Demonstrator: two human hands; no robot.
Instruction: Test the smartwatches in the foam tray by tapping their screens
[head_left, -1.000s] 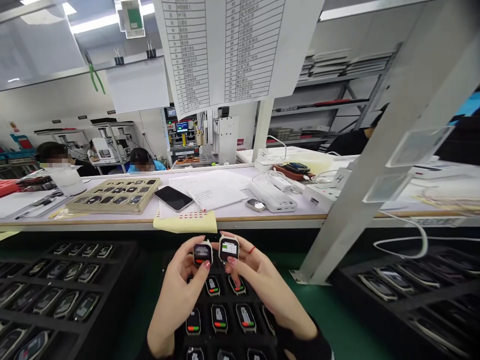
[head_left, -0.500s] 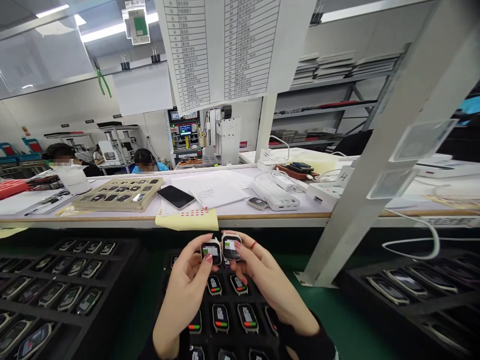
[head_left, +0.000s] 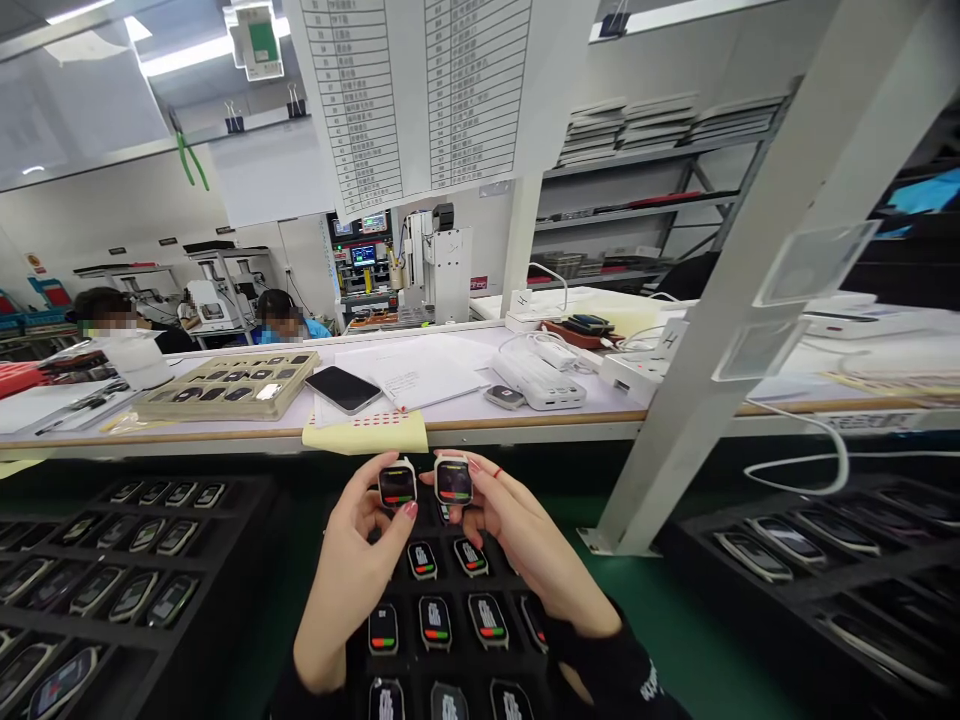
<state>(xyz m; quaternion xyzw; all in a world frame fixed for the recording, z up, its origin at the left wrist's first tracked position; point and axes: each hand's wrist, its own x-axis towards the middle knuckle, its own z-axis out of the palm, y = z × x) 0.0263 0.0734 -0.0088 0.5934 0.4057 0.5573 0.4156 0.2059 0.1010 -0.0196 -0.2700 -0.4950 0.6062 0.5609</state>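
Observation:
My left hand (head_left: 364, 560) grips a smartwatch body (head_left: 397, 484) by its edges, thumb at its lower right corner. In my right hand (head_left: 517, 535) is a second smartwatch body (head_left: 454, 481), held at its right side. Both have pale cases and no straps, and their lit screens face me with a red and green bar along the bottom. The two sit side by side with a small gap. Below my hands lies a black foam tray (head_left: 409, 585) of more watch bodies (head_left: 435, 622), many showing the same bar. My forearms cover parts of this tray.
Black trays of watches stand at left (head_left: 214, 560) and right (head_left: 697, 560). On the bench ahead are a phone (head_left: 343, 389), papers (head_left: 427, 375), a white power bank (head_left: 540, 380) and a beige tray (head_left: 292, 395). A slanted metal post (head_left: 705, 350) rises at right. Two people sit beyond.
Both watch screens have switched from a white and green display to a dark one with a red and green bar. My thumbs have moved off the screens to the case edges. The view has shifted slightly.

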